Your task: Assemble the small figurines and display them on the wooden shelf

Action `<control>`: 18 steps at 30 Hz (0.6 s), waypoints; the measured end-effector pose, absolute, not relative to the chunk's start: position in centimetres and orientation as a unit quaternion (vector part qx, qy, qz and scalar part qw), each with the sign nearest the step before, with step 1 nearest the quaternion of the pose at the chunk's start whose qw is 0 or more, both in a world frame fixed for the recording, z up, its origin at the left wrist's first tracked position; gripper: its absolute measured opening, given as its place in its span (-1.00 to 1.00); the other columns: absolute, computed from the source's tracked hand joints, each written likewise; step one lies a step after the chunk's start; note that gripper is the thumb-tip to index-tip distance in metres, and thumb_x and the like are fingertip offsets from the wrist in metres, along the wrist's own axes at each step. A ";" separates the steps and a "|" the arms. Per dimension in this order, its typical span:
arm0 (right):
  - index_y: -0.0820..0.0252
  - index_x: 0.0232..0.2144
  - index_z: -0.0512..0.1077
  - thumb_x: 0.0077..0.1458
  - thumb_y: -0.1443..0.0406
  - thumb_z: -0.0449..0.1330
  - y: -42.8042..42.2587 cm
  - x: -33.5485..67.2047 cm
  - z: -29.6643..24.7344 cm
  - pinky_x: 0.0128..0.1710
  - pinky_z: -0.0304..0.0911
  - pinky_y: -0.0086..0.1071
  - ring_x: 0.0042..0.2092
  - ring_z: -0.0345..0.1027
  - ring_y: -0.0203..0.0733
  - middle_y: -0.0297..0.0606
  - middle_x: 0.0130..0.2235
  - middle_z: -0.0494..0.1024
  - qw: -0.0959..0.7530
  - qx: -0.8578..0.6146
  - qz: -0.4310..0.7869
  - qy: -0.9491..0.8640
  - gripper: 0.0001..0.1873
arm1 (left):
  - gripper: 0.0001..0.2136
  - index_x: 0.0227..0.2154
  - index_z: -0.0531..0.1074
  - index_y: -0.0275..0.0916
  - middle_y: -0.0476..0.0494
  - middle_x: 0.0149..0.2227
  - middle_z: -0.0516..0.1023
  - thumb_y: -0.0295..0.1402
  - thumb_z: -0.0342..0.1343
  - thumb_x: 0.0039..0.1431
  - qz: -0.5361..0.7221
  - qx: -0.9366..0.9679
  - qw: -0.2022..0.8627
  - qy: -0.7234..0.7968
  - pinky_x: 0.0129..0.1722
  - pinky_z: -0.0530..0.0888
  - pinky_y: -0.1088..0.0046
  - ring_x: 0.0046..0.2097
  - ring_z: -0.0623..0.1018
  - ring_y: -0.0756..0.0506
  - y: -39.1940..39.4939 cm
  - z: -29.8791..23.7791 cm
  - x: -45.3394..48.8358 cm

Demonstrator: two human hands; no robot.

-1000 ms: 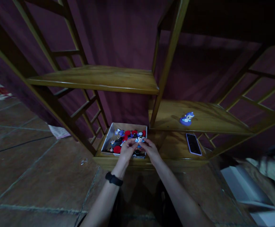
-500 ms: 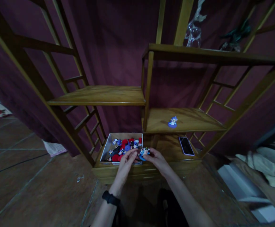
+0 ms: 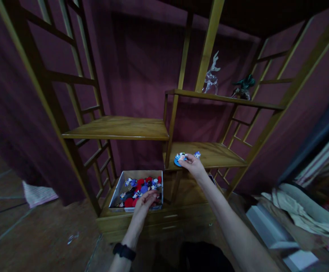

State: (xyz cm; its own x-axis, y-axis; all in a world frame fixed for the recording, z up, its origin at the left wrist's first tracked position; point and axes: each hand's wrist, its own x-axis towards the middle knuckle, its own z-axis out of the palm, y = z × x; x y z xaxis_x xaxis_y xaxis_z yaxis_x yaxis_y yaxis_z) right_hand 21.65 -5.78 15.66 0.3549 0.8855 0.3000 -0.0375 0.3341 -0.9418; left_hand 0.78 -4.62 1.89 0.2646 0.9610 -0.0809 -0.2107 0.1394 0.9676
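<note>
My right hand (image 3: 194,165) is closed on a small figurine (image 3: 178,159) with a round blue base, tilted in front of the lower right shelf (image 3: 218,154). Just behind the fingers, a purple-topped figurine (image 3: 197,155) stands on that shelf, partly hidden. My left hand (image 3: 145,202), a dark band on its wrist, is over the front right corner of a white box (image 3: 114,192). Its fingers are curled together; what they hold, if anything, I cannot make out. Several figurines with red, purple and black bases (image 3: 144,189) lie jumbled in the box.
A wooden shelf unit (image 3: 116,127) surrounds the work. A clear deer ornament (image 3: 211,77) and a dark green sculpture (image 3: 243,87) stand on the upper right shelf. A phone (image 3: 212,180) shows partly behind my right forearm. Boxes and cloth (image 3: 269,226) lie on the right.
My right hand has carried the blue-based figurine up and away from my left hand to the right shelf. My left hand remains over the box's front corner. The view has tilted upward.
</note>
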 end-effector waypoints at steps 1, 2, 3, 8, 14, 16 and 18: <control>0.16 -0.47 0.46 -0.42 0.17 0.39 -4.9 21.6 15.4 -0.18 0.29 -0.26 -0.31 0.38 -0.18 -0.34 -0.43 0.53 0.678 -0.468 0.338 -0.454 -0.64 | -0.57 -0.30 0.51 -0.26 -0.22 -0.29 0.57 -0.10 0.26 -0.24 0.460 0.470 0.638 0.400 -0.39 0.37 0.43 -0.32 0.53 -0.13 -4.7 2.0 0.8; 0.16 -0.48 0.46 -0.43 0.17 0.39 -4.2 21.5 15.1 -0.20 0.30 -0.27 -0.32 0.39 -0.18 -0.34 -0.45 0.53 0.678 -0.468 0.336 -0.456 -0.64 | -0.57 -0.30 0.51 -0.26 -0.22 -0.28 0.57 -0.09 0.26 -0.25 0.463 0.469 0.637 0.400 -0.40 0.37 0.43 -0.32 0.53 -0.13 -4.7 2.1 0.8; 0.17 -0.49 0.46 -0.43 0.17 0.39 -3.6 21.5 14.8 -0.21 0.30 -0.28 -0.33 0.39 -0.19 -0.34 -0.45 0.53 0.675 -0.468 0.335 -0.462 -0.64 | -0.56 -0.30 0.50 -0.26 -0.23 -0.28 0.57 -0.08 0.26 -0.26 0.466 0.468 0.635 0.401 -0.40 0.37 0.43 -0.32 0.53 -0.14 -4.7 2.3 0.7; 0.15 -0.48 0.45 -0.33 0.18 0.34 -2.2 21.5 13.5 -0.23 0.27 -0.33 -0.34 0.37 -0.21 -0.35 -0.43 0.54 0.642 -0.501 0.283 -0.508 -0.73 | -0.56 -0.31 0.50 -0.25 -0.23 -0.27 0.57 -0.07 0.26 -0.25 0.470 0.468 0.632 0.401 -0.40 0.38 0.44 -0.33 0.53 -0.13 -4.6 2.6 0.5; 0.07 -0.30 0.46 -0.17 0.20 0.26 -2.4 21.8 13.0 -0.15 0.21 -0.32 -0.26 0.36 -0.17 -0.33 -0.33 0.54 0.600 -0.573 0.155 -0.536 -0.71 | -0.57 -0.28 0.50 -0.24 -0.21 -0.28 0.58 -0.09 0.25 -0.23 0.469 0.471 0.631 0.399 -0.39 0.39 0.44 -0.33 0.54 -0.12 -4.3 2.6 0.2; 0.05 -0.22 0.44 -0.15 0.20 0.25 -2.5 22.0 12.9 -0.12 0.19 -0.31 -0.23 0.36 -0.17 -0.33 -0.30 0.53 0.598 -0.575 0.144 -0.539 -0.65 | -0.57 -0.28 0.49 -0.24 -0.22 -0.28 0.58 -0.09 0.25 -0.22 0.469 0.469 0.633 0.399 -0.39 0.39 0.43 -0.33 0.54 -0.12 -4.3 2.7 0.1; 0.04 -0.18 0.41 -0.14 0.21 0.25 -2.5 22.1 12.8 -0.11 0.19 -0.31 -0.20 0.36 -0.16 -0.33 -0.27 0.53 0.595 -0.570 0.150 -0.547 -0.62 | -0.57 -0.27 0.49 -0.24 -0.22 -0.28 0.58 -0.10 0.25 -0.22 0.468 0.468 0.635 0.399 -0.38 0.40 0.43 -0.32 0.54 -0.12 -4.4 3.0 -0.1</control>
State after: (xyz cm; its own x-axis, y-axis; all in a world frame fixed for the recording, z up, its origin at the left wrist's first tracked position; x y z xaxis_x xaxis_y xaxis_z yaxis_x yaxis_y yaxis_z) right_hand 22.14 -2.46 12.77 0.3573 0.8020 0.4787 0.4444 0.3048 -0.8424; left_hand -0.08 -4.39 2.96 0.2448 0.9671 -0.0690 -0.2216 0.1251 0.9671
